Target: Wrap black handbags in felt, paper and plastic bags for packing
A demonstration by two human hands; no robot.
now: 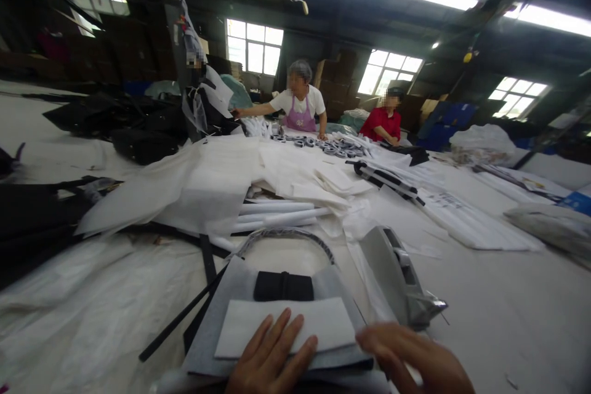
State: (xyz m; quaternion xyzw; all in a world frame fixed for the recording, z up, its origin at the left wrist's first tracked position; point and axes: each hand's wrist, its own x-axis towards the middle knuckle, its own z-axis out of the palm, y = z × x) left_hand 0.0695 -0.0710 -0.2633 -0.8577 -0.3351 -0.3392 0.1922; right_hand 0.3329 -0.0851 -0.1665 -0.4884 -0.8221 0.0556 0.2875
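My left hand (pixel 270 357) lies flat with fingers spread on a white folded sheet (pixel 318 323) that rests on a grey fabric bag (pixel 240 286). The bag has a braided grey handle (pixel 286 235) and a black folded piece (pixel 283 287) on top. My right hand (pixel 410 360) is beside it at the bag's right edge, fingers curled and blurred; whether it holds anything is unclear. A grey tape dispenser (pixel 399 274) stands just right of the bag.
White fabric sheets (pixel 203 184) and rolled white tubes (pixel 277 212) cover the table's middle. Black bags (pixel 138 126) pile at the left. Two people (pixel 300 104) work at the far side, near grey handles (pixel 332 148). Packed white bundles (pixel 462 221) lie right.
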